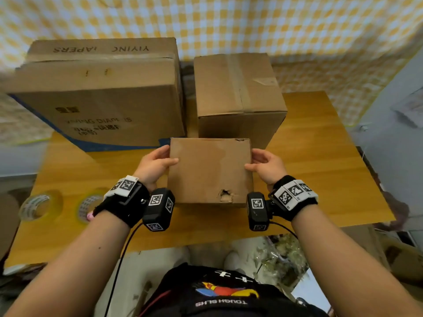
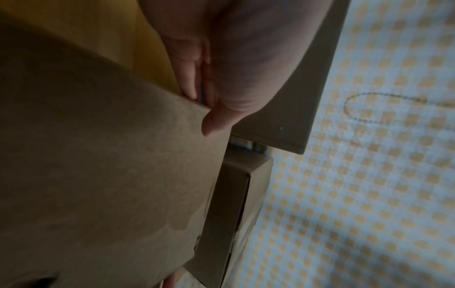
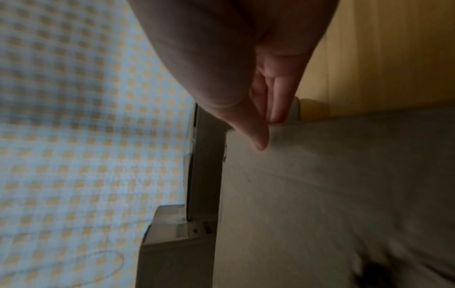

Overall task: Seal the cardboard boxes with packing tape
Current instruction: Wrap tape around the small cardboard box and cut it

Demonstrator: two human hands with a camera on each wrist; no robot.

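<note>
A small brown cardboard box (image 1: 210,170) with a torn hole near its front edge sits at the middle of the wooden table (image 1: 320,170). My left hand (image 1: 155,165) grips its left side, thumb on top and fingers down the side. My right hand (image 1: 265,165) grips its right side the same way. In the left wrist view my left thumb (image 2: 216,120) lies on the small box (image 2: 110,175); in the right wrist view my right thumb (image 3: 256,136) lies on the small box (image 3: 332,194). Two rolls of packing tape (image 1: 41,205) (image 1: 90,205) lie at the table's left front.
A large printed carton (image 1: 100,94) stands at the back left. A medium taped box (image 1: 240,94) stands at the back centre, right behind the small box. A yellow checked cloth (image 1: 297,26) hangs behind. The table's right part is bare wood.
</note>
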